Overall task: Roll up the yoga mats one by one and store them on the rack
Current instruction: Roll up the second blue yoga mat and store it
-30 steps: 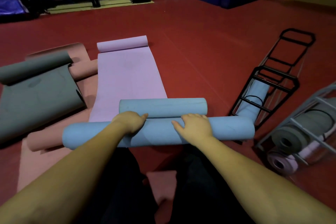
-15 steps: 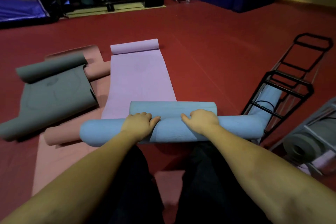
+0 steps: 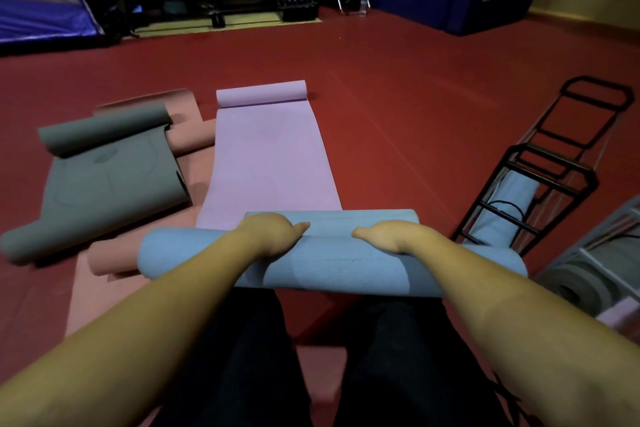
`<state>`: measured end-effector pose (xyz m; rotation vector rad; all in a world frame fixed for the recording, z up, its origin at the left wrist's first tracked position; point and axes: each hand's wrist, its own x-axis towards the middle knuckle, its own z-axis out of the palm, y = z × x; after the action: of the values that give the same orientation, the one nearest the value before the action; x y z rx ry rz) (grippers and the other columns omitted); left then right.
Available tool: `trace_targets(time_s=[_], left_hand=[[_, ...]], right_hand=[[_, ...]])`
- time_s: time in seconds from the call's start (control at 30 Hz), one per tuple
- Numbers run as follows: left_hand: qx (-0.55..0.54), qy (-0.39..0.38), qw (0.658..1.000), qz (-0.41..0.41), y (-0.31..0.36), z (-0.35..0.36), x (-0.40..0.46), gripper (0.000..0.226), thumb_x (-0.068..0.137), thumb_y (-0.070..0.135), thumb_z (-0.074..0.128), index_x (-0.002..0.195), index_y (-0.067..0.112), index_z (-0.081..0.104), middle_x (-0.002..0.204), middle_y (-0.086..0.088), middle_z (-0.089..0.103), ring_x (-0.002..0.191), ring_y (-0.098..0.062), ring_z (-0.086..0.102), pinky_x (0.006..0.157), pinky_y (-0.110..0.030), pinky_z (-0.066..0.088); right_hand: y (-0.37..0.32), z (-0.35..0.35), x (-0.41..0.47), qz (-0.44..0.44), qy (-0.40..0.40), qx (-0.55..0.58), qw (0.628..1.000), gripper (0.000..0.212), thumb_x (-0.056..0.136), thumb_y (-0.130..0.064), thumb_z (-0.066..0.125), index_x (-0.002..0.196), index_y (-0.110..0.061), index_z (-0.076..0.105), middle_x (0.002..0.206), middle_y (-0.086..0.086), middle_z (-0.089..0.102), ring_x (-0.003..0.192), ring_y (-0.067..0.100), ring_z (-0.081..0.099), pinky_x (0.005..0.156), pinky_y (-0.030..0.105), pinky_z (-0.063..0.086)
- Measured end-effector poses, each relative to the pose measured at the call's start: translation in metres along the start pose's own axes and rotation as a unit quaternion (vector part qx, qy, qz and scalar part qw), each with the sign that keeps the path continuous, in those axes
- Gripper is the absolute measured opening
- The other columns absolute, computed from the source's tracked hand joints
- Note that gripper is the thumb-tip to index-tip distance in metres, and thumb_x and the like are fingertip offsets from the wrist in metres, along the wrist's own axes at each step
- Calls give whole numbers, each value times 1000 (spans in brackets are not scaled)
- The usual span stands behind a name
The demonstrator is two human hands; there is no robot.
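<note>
While both hands [image 3: 332, 236] press it, blue mat [image 3: 332, 267] lies left-right.

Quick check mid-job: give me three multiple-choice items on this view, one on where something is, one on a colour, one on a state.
1. Where does the black rack stand?
A. right of the blue mat
B. left of the grey mat
C. on the purple mat

2. What colour is the mat under both hands?
A. grey
B. blue
C. pink

3. What state is the purple mat in?
A. fully rolled
B. stored in a rack
C. mostly flat, far end curled

Answers:
1 A, the rack stands off the right end of the blue mat.
2 B, the left hand and right hand rest on the blue roll.
3 C, only its far end is curled.
</note>
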<state>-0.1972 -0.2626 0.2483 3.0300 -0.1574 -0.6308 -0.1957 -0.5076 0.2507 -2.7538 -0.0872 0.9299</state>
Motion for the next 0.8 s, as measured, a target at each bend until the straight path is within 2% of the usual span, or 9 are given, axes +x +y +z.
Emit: trace_targets(time_s=[0.13,0.27,0.37,0.43,0.5,0.53,0.6,0.7,0.8], left_hand=[[40,171,984,26,16,22,-19,54,102,50,27,114,12,62,118,-9,58,113,-31,54,92,-43,42],[46,227,972,36,15,49,-34,67,90,58,19,83,12,68,84,-10,63,81,-35,62,76,-44,45],[56,214,975,17,17,45,-30,74,91,60,10,91,15,69,93,-7,65,90,-31,61,82,-42,42],[62,206,977,11,18,39,-21,68,98,58,15,99,15,68,102,-5,65,99,-29,60,88,-41,40],[47,181,982,17,18,35,-11,62,101,55,21,101,15,68,108,-6,65,103,-29,60,91,-41,40],[39,165,985,18,16,34,-7,62,102,55,21,100,14,68,110,-6,65,103,-29,60,92,-41,40],[25,138,990,17,15,30,1,65,101,56,19,100,14,69,114,-7,66,106,-29,60,93,-40,41],[1,86,996,3,13,24,13,70,100,60,19,107,14,70,122,-10,65,114,-30,58,96,-39,42],[-8,27,1000,-9,12,17,25,72,99,62,17,119,15,68,133,-11,60,124,-31,53,103,-40,39]], right_hand=[[2,4,14,0,-21,42,999,64,95,-60,33,139,-19,54,151,8,44,133,26,43,108,37,29],[1,4,25,-4,-37,45,998,62,94,-60,37,138,-21,55,151,7,45,133,25,44,109,36,30],[0,4,28,-1,-22,38,999,62,96,-61,36,136,-18,57,148,9,47,131,26,45,105,35,30],[2,6,29,-11,40,17,999,61,98,-61,32,128,-17,62,142,8,54,127,27,49,102,35,35],[5,8,30,-24,124,9,992,54,100,-56,29,100,-18,68,114,6,67,108,26,58,90,35,44],[7,10,28,-29,163,6,986,52,101,-52,29,84,-17,64,97,6,68,98,26,60,83,36,46],[9,13,23,-34,214,0,976,51,102,-48,29,69,-17,53,79,3,61,85,26,58,77,36,46],[16,23,17,-51,242,-5,969,48,101,-50,34,71,-18,53,80,0,59,86,25,57,71,35,43],[24,42,14,-72,282,-44,956,48,98,-56,35,89,-20,65,98,3,66,100,26,60,80,37,46]])
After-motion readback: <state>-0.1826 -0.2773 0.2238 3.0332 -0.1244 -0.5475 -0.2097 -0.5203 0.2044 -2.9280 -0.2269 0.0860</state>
